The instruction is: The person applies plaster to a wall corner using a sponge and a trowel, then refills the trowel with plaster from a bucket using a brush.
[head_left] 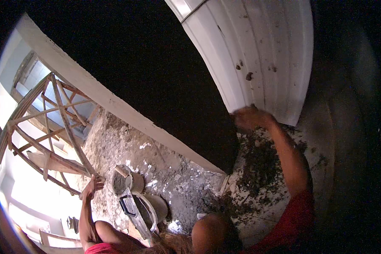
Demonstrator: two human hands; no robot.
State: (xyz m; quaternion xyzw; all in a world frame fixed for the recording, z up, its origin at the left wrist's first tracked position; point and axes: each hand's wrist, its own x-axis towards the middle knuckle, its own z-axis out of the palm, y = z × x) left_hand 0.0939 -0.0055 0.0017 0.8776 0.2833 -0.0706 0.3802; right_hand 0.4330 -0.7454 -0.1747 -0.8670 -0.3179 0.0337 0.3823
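My left hand [92, 189] is held out at the lower left with fingers stretched apart, beside the foot of a wooden trestle [67, 122]. Nothing shows in it. My right hand [250, 118] is smeared by motion at the lower end of a white ribbed panel [271, 51] spotted with dark lumps. Its fingers are too blurred to read, and whether it grips the panel's edge I cannot make out. Between my arms stands a bucket [160, 208] with a long flat black-handled tool [136, 218] lying across it. Just beyond, a smaller bucket [136, 183] holds grey material and a wooden-handled tool [122, 170].
A pale wall edge [127, 116] runs diagonally beside a black, unlit area. Rough ground [186, 186] with white splashes lies around the buckets. Dark crumbled debris [260, 169] is scattered below the panel. My bent knee [211, 233] is at the bottom.
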